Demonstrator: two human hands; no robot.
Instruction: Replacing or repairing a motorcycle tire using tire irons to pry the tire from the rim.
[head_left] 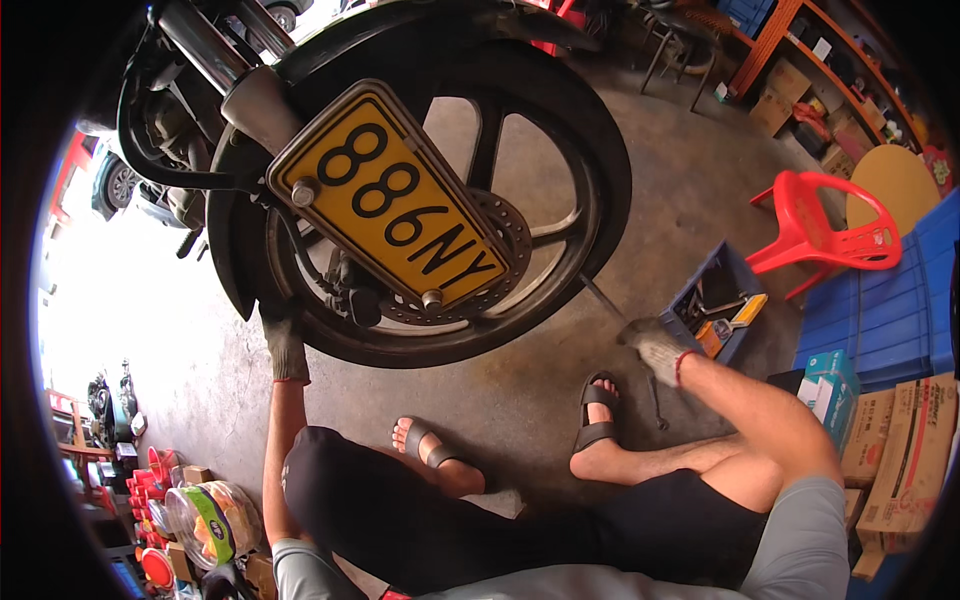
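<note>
A motorcycle's front wheel, with black tyre [606,150] and dark spoked rim, fills the upper middle. A drilled brake disc [513,222] shows partly behind a yellow number plate [395,200]. My left hand [283,345], in a pale knit glove, grips the tyre's lower left side; its fingertips are hidden there. To the right, my gloved right hand [655,350] is closed around a thin metal bar [602,298], one end of which meets the tyre's lower right edge. A dark rod with a knobbed end [661,423] shows below that hand; whether it is the same tool, I cannot tell.
A blue-grey crate [738,265] of tools stands just beyond my right hand, near a red plastic chair [830,222]. Cardboard boxes [905,470] are stacked at lower right. At lower left sits a clear plastic jar [212,525] among red items. My sandalled feet are below the wheel.
</note>
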